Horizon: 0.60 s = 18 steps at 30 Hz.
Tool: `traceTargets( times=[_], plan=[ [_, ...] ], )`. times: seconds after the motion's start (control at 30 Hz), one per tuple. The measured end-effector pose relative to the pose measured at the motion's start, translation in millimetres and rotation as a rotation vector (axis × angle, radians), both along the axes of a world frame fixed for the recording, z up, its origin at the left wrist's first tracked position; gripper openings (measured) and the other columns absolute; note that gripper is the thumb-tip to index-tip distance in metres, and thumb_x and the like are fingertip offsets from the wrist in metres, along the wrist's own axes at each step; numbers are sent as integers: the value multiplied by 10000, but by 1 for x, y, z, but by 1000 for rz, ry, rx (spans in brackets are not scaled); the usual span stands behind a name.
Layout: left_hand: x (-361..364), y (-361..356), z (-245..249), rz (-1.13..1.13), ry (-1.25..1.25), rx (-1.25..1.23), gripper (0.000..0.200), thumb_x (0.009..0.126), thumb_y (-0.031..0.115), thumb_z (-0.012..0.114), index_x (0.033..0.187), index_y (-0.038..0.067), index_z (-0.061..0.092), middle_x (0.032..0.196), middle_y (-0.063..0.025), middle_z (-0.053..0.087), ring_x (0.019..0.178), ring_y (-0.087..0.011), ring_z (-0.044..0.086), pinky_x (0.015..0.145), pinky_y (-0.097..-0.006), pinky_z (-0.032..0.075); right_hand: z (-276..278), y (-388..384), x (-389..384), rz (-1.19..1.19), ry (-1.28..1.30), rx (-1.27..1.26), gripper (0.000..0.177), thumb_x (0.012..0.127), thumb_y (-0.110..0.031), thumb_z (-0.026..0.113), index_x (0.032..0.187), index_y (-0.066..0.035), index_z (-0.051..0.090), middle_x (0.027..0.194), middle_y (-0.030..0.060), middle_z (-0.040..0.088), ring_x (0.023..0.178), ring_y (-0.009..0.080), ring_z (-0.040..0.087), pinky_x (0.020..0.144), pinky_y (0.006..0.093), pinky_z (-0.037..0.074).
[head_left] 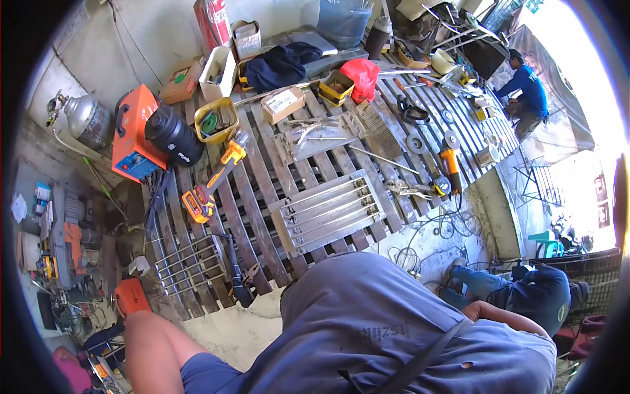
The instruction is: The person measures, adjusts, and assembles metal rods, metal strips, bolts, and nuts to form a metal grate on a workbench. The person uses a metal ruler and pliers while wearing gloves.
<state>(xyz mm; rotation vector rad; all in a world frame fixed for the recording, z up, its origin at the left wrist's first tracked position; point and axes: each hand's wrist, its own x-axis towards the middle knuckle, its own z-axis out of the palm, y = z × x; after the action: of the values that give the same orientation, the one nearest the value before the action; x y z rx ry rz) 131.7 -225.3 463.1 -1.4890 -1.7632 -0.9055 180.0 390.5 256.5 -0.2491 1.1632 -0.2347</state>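
Note:
Neither of my hands shows. A bare forearm (505,315) at the lower right runs in behind my grey shirt (367,322), and its hand is hidden there. At the lower left a bare limb (154,348) comes out of dark blue cloth, with no hand visible. Nearest my body on the slatted metal table (252,226) lies a flat metal frame with parallel bars (328,213). To its left are a smaller rod grille (190,266), locking pliers (249,276) and a yellow cordless angle grinder (216,177).
An orange welding machine (134,134) and black bottle (174,136) stand at the left, near a gas cylinder (92,121). A corded grinder (451,167) lies right. One person (525,85) works at the far end; another (531,295) is low at right. Cables (420,243) trail on the floor.

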Motion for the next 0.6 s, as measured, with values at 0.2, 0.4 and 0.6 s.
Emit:
traceTargets(
  times=[0.2, 0.4, 0.6],
  plan=[
    [-4, -15, -17, -43, 0, 57, 187, 915, 112, 774, 1082, 29, 786, 975, -129, 770, 894, -303, 740, 864, -414, 592, 19, -14, 33, -17, 102, 43, 550, 966, -449, 845, 1411, -131, 783, 1294, 122, 821, 1145, 284, 737, 983, 425, 589],
    [-28, -12, -32, -161, 0, 113, 176, 917, 105, 767, 1074, 28, 782, 977, -127, 770, 892, -292, 741, 853, -402, 591, 19, -26, 89, -85, 141, 70, 554, 961, -467, 832, 1392, -121, 789, 1283, 148, 820, 1151, 331, 750, 993, 443, 594],
    [-55, 1, -35, -281, 2, 133, 165, 919, 97, 760, 1067, 27, 779, 980, -126, 771, 890, -280, 742, 843, -390, 591, -12, -43, 151, -87, 210, 22, 560, 956, -484, 819, 1372, -112, 794, 1271, 173, 819, 1158, 378, 762, 1003, 462, 599]
  ],
)
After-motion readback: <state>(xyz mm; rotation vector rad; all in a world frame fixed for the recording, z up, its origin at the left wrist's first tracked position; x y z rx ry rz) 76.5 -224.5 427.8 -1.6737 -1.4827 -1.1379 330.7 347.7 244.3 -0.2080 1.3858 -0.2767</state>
